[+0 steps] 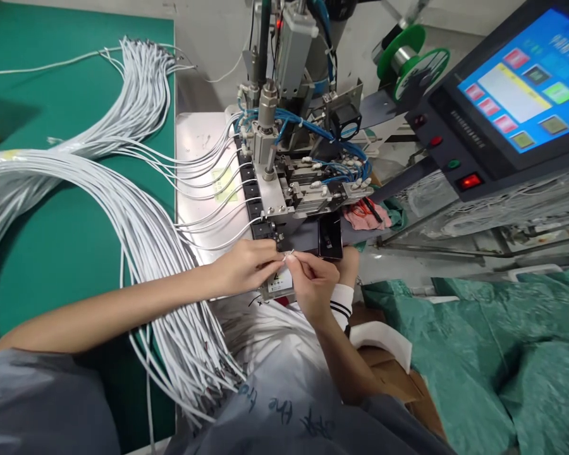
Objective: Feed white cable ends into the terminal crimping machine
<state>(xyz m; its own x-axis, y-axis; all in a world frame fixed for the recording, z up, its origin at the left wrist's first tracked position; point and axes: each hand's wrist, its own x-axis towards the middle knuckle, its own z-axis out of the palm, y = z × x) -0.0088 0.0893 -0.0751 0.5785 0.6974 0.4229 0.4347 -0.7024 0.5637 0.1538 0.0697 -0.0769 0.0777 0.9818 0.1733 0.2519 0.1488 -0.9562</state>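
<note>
Two hands pinch a small white cable end (pixel 289 254) just before the bench machine (pixel 268 170).
The left hand (pixel 249 265) and right hand (pixel 314 278) have thumbs and fingertips closed on the piece, seemingly a cable's split tip, though it is too small to be sure; from there, the machine stands at twelve o'clock, the lit screen (pixel 526 88) at two, a white cable bundle (pixel 156 253) at nine.

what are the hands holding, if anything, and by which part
The left hand and right hand together pinch a thin white wire, apparently at its end.
</note>
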